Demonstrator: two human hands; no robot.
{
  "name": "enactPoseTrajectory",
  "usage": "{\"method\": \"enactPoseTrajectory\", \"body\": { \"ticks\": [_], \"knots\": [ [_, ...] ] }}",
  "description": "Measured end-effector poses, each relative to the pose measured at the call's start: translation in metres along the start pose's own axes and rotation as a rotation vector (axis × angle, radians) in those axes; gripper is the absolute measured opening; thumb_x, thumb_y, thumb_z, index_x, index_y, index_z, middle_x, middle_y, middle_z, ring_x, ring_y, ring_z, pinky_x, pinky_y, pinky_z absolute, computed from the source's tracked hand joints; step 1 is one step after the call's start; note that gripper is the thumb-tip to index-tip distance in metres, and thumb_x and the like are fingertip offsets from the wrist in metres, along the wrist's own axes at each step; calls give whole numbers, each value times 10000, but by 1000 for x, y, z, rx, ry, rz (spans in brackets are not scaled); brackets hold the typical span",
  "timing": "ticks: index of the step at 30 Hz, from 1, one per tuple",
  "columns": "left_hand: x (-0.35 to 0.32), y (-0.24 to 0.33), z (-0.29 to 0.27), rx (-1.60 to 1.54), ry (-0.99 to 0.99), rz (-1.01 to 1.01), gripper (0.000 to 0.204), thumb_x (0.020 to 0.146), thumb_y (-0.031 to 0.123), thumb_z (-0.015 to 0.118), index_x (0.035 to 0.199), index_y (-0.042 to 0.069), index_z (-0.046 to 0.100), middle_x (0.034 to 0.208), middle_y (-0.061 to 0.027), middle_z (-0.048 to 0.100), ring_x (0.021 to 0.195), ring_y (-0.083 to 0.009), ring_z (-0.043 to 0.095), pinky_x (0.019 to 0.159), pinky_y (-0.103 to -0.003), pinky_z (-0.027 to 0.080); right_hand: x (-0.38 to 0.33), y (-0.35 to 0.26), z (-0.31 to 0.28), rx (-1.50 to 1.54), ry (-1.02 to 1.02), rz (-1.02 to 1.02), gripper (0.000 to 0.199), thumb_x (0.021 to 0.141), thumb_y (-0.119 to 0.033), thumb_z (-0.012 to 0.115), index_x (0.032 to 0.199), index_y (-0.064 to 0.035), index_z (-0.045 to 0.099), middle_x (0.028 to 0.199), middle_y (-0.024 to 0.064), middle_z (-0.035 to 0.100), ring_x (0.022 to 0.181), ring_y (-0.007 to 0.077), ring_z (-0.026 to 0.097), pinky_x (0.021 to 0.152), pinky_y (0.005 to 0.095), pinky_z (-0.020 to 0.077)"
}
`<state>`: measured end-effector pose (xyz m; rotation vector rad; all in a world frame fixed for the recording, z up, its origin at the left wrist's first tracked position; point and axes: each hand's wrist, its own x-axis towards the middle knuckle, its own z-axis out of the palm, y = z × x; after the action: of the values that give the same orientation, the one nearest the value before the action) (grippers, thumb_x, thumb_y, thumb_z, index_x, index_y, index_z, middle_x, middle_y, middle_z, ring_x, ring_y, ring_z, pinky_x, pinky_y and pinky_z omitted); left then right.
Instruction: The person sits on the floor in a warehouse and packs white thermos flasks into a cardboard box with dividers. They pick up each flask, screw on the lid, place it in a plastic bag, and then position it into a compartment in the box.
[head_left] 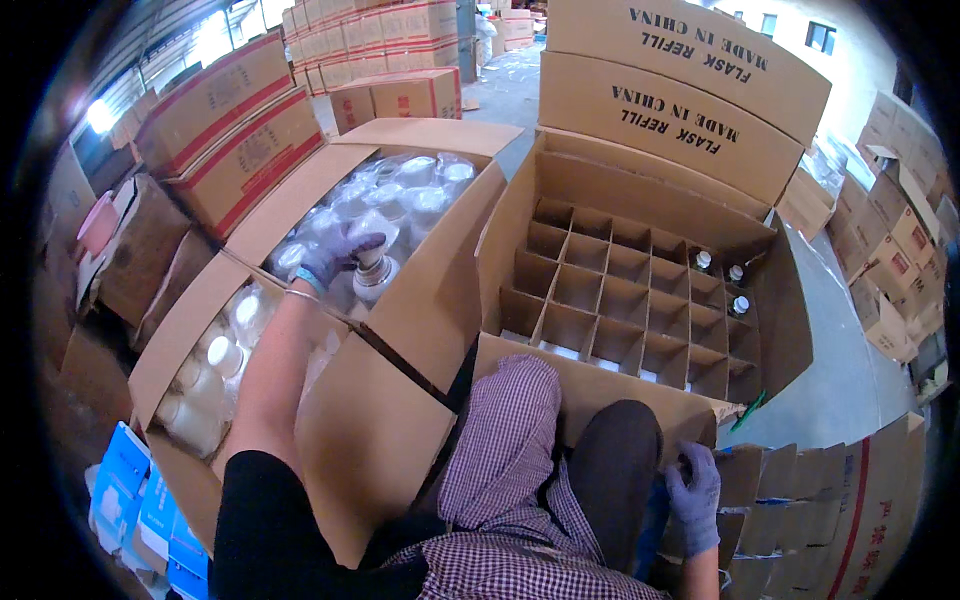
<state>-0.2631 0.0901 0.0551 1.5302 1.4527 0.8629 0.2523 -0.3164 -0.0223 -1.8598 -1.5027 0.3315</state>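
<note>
Reaching into the open carton [430, 290] on the person's left, the left hand [335, 255], in a purple glove, has its fingers curled over the top of a plastic-wrapped glass flask refill [372, 275] near the carton's near edge. More wrapped refills [410, 190] fill the carton toward its far corner. Below it, a second open carton [190, 400] holds white wrapped pieces. Straight ahead, a divider carton [640, 290] has cardboard cells, mostly bare; three small bottles [735, 275] stand in cells at its right edge. Right hand [695, 490], also gloved, rests low by the person's knee, fingers bent against a cardboard flap [745, 480]; whether it is gripping the flap cannot be told. Stacked cartons [235, 130] sit behind.
</note>
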Motion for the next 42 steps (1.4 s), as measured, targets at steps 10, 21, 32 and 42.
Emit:
{"method": "enactPoseTrajectory", "body": {
  "ticks": [10,21,32,42],
  "knots": [
    [36,-75,7,13,-247,-90,674,886,408,742,1406,58,493,1201,-68,613,971,-185,630,730,-367,575,-8,6,-8,-73,7,74,361,798,-64,705,1146,-10,628,1106,163,615,995,313,640,857,368,545],
    [-194,215,-25,826,-306,769,863,449,395,887,1191,59,604,1042,-105,650,967,-263,645,900,-366,505,17,-63,-18,152,23,-145,445,785,-128,721,1204,-14,626,1138,186,642,1044,351,641,935,396,518],
    [-269,168,192,441,-1470,840,961,535,576,907,1300,107,564,1223,-180,602,1138,-358,599,936,-414,490,9,-125,13,359,-351,-567,917,688,-311,859,1445,-38,419,1357,240,509,1290,402,494,1108,456,399],
    [-114,100,255,75,-446,579,974,547,394,925,1354,53,499,1270,-145,555,1141,-308,595,1004,-449,487,-81,19,-5,861,244,427,354,884,-201,651,1184,-27,583,1073,88,635,1016,197,612,902,355,501]
  ]
}}
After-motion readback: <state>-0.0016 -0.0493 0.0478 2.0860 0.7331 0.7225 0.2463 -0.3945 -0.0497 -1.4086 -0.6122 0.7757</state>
